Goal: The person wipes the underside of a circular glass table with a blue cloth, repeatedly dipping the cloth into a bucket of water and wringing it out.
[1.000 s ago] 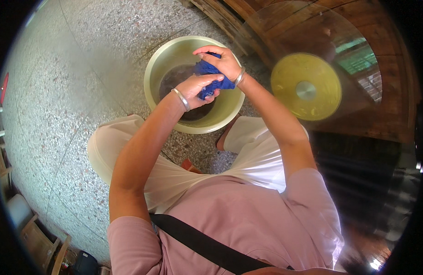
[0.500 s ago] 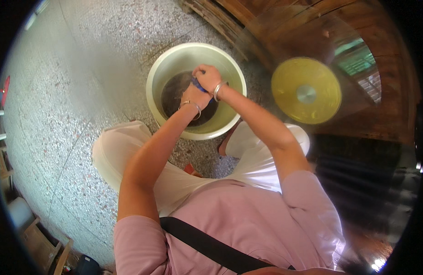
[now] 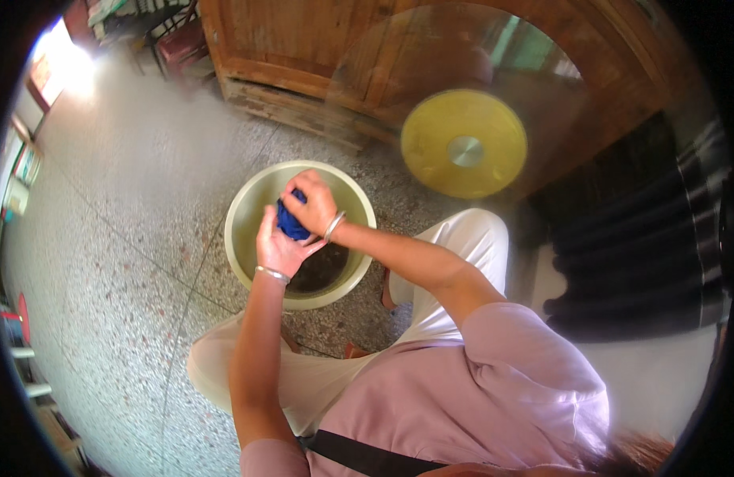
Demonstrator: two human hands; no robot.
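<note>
A crumpled dark blue cloth [image 3: 290, 223] is held between my two hands over a pale green basin [image 3: 233, 224]. From above, my right hand [image 3: 316, 209] grips it with curled fingers. Beneath it my left hand [image 3: 278, 251] cups the cloth, palm turned up and thumb raised; some of its fingers are hidden. Dark water [image 3: 323, 270] shows in the bottom of the basin below my wrists. Both wrists wear silver bangles.
The basin stands on a speckled stone floor [image 3: 144, 230], in front of my bent knees. A wooden cabinet [image 3: 287, 48] is at the back. Right of the basin is a round yellow disc with a silver centre [image 3: 430, 143]. Dark cloth [image 3: 637, 270] hangs at the right.
My view has swung, showing more of the cabinet and room. My hands have shifted from clasped together to the left palm turned up, with more of the blue cloth exposed.
</note>
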